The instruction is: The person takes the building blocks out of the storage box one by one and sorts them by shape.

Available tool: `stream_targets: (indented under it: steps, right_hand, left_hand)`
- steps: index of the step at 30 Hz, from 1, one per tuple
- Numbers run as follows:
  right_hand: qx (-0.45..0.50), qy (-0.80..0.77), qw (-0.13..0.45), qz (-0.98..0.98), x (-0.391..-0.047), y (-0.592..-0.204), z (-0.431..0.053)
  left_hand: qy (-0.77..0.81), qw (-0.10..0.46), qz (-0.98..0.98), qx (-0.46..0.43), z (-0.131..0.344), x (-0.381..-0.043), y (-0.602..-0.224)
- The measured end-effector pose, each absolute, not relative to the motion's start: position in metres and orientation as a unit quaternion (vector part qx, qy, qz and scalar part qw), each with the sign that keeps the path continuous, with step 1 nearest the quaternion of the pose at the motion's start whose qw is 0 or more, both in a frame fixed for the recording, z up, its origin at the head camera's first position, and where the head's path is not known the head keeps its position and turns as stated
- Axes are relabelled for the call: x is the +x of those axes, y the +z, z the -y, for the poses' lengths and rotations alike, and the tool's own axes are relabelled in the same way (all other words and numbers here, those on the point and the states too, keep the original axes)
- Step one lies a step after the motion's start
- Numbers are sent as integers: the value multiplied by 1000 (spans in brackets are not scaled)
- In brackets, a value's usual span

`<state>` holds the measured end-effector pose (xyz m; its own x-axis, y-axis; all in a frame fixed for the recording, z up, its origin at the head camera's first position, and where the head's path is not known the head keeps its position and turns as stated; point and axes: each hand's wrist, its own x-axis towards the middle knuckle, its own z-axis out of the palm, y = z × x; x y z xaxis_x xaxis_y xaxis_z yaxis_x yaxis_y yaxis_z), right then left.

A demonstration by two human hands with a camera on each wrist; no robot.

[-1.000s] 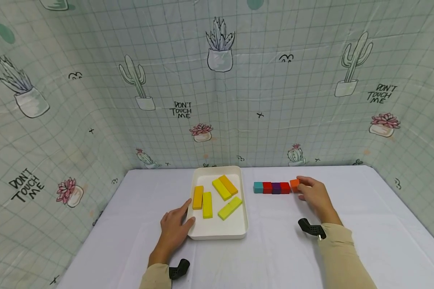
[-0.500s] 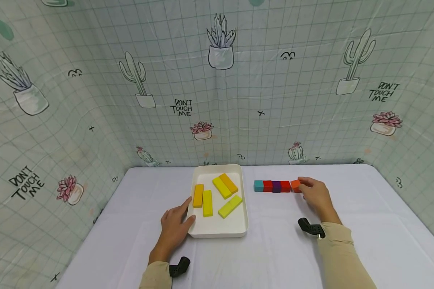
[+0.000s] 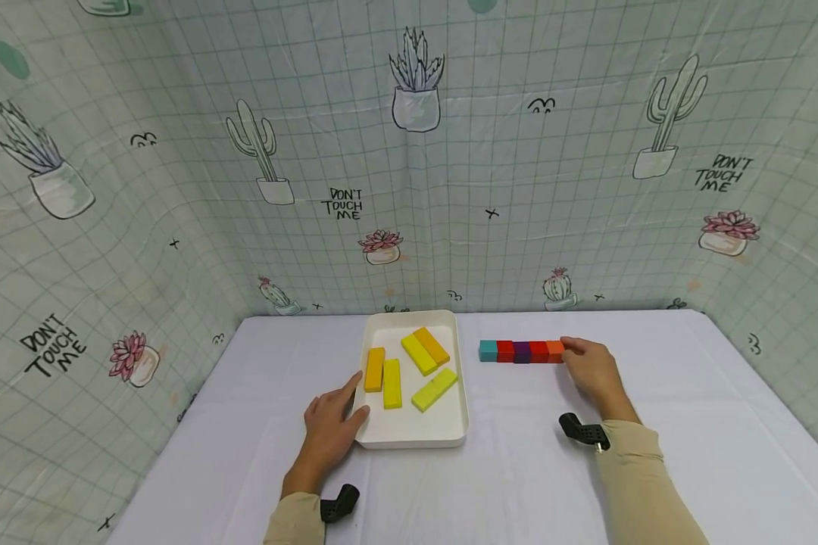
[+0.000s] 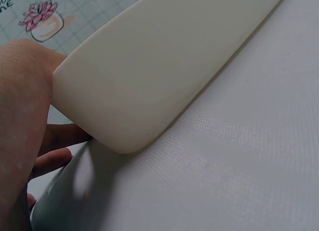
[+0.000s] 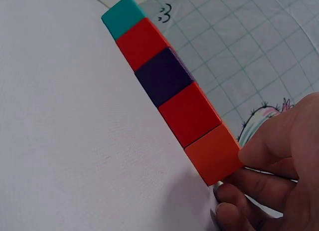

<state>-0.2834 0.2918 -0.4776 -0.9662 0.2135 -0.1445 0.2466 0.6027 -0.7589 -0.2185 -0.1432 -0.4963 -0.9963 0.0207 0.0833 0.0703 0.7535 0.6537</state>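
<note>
In the head view, a row of coloured cubes stands right of the tray: a teal cube (image 3: pixel 488 351), a red cube (image 3: pixel 505 351), a purple cube (image 3: pixel 521 352), a second red cube (image 3: pixel 538 352) and an orange cube (image 5: pixel 214 155) at the right end. Neighbouring cubes touch. My right hand (image 3: pixel 591 371) holds the orange cube at its outer end, fingers curled; some fingertips are hidden. My left hand (image 3: pixel 330 424) rests against the front-left edge of the white tray (image 3: pixel 409 437), thumb over the rim and forefinger spread along the side.
Several yellow blocks (image 3: pixel 391 384) and orange-yellow blocks (image 3: pixel 374 370) lie flat inside the tray. A white cloth (image 3: pixel 511 469) covers the table. Behind rises a grid-patterned curtain (image 3: pixel 477 166) with cactus drawings.
My right hand has moved slightly left and straightened the orange cube, closing the small gap to the red cube beside it. My left hand and the tray stay put.
</note>
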Motion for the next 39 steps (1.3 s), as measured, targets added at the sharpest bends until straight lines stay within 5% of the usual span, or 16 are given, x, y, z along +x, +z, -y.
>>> stream_targets:
  steps: [24,39]
  right_hand:
    - [138,-542,-79,-825,-269,-465,-287]
    - [48,-583,-13,-811,-279,-465,-222]
  left_hand:
    - [-345,26,938,-38,141,-226,-498]
    - [-351,35,935,-30,146,-218,-498]
